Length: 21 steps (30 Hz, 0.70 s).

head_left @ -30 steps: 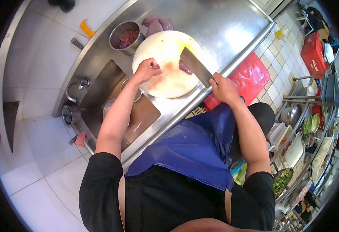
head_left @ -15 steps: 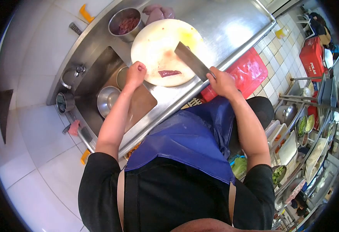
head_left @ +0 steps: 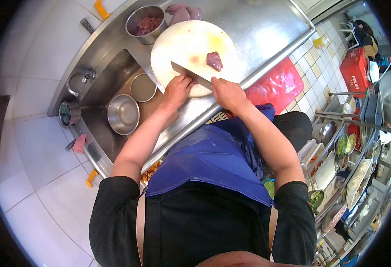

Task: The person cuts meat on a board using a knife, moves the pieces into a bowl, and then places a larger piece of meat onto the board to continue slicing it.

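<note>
My right hand (head_left: 227, 94) is closed on the handle of a cleaver (head_left: 187, 71). Its broad blade slants across the near part of a round white cutting board (head_left: 173, 44). Curled against the near side of the blade are the fingers of my left hand (head_left: 177, 92), pressing on a strip of dark red meat (head_left: 195, 82) that is mostly hidden by the fingers and cleaver. Beyond the blade, a separate chunk of dark red meat (head_left: 214, 61) lies on the board.
A steel pot of cut meat (head_left: 146, 26) and large pale pink meat pieces (head_left: 185, 15) stand behind the board. Left is a sink with a steel bowl (head_left: 123, 114) and a round pan (head_left: 143, 87). A red plastic tub (head_left: 278, 86) sits below the counter's edge at right.
My left hand has moved right onto the meat strip. The cleaver has swung left and nearer, beside those fingers, uncovering the chunk of meat behind it.
</note>
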Tool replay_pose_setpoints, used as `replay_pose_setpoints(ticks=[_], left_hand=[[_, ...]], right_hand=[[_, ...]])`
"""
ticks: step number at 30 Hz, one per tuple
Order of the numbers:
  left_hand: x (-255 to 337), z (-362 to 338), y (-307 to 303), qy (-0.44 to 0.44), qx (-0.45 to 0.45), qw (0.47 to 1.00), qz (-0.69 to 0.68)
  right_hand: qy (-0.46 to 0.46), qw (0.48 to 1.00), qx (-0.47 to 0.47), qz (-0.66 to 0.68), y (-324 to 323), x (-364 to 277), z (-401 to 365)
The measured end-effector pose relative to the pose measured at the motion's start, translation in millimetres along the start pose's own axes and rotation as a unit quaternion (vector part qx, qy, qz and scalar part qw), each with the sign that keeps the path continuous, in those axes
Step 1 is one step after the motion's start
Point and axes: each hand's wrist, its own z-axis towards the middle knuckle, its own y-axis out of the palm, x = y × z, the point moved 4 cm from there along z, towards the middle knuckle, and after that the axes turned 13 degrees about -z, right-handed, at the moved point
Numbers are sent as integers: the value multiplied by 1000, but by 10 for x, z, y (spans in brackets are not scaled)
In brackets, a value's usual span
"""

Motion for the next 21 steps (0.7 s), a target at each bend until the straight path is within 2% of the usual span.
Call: replay_pose_setpoints(ticks=[8,11,12,15,17,19,21], left_hand=[[-56,9,-3,-17,-29,999,23],[-61,42,-84,-16,-16,1000,15],[-71,45,-98,2,-37,999,-1],[-110,69,-133,16,-93,995,-24],[-101,85,-128,11,-131,991,-28],[-72,161,-144,-68,-162,984,-16],[-83,229,-107,-67,-159,985,-14]], right_hand=[[3,994,-105,-36,20,187,-283],[2,994,-109,-32,-77,395,-472],[2,994,-108,-34,-130,442,-531],[4,998,-69,-10,-242,599,-640],[40,997,-28,57,-190,718,-664],[67,995,-9,73,-163,777,-631],[98,991,12,90,-178,824,-594]])
